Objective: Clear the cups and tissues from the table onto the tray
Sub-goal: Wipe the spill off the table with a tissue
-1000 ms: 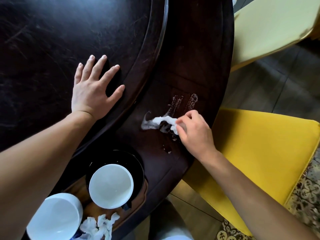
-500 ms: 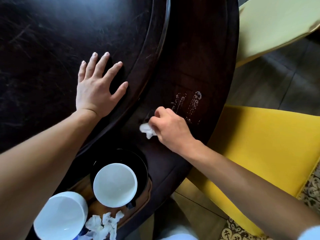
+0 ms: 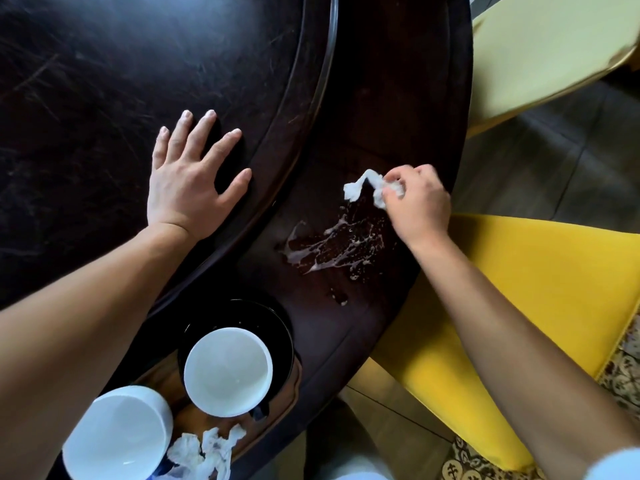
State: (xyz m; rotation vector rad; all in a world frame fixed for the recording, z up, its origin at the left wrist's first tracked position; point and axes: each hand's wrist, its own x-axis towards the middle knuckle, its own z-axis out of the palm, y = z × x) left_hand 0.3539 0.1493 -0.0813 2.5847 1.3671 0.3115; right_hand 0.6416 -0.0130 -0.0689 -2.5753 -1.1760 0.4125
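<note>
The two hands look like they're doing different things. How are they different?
The left hand lies flat on the dark table with its fingers spread, holding nothing. The right hand is curled, its fingers pinching a white tissue. The left hand rests on the raised middle part; the right hand is near the table's edge, just above a wet smear. Both are bare.

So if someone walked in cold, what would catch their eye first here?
Probably the milky spill smeared on the dark table, near its edge, with the right hand pinching a white tissue just beyond it. Then the two white cups at bottom left.
</note>
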